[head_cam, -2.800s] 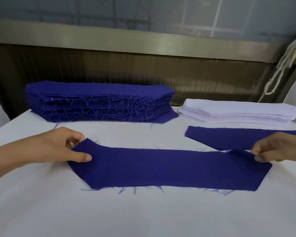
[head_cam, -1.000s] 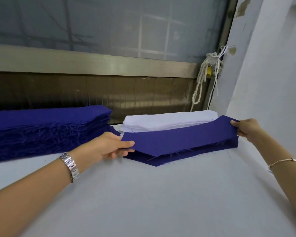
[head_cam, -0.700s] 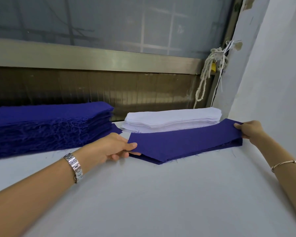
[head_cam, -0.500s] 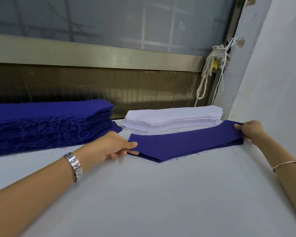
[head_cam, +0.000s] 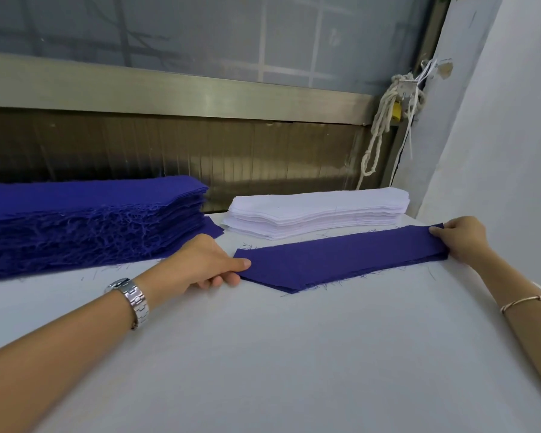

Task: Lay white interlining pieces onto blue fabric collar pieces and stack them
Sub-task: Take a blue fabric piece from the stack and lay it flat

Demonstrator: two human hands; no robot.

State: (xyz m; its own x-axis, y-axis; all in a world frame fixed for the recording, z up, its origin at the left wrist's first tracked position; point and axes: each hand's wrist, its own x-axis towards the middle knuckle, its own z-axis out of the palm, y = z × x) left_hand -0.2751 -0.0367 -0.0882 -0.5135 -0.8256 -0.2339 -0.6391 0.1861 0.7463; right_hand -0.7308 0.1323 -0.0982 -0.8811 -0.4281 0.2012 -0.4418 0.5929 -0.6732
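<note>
The blue collar piece (head_cam: 334, 260) lies flat on the table (head_cam: 263, 354) just in front of the white interlining stack (head_cam: 316, 214), and we hold it at both ends. Our left hand (head_cam: 206, 264) pinches the pointed end, thumb on top and fingers (head_cam: 219, 281) curled beneath. Our right hand (head_cam: 463, 239) pinches the far end. We judge this to be the step of setting the blue piece down square. Next we must let go, reach just behind it and lift a single white layer without dragging its neighbours. The tall blue stack (head_cam: 85, 220) sits left of the white one, cut off by the frame edge. We cannot tell how many blue pieces lie under our hands, nor whether any interlining sits between them.
</note>
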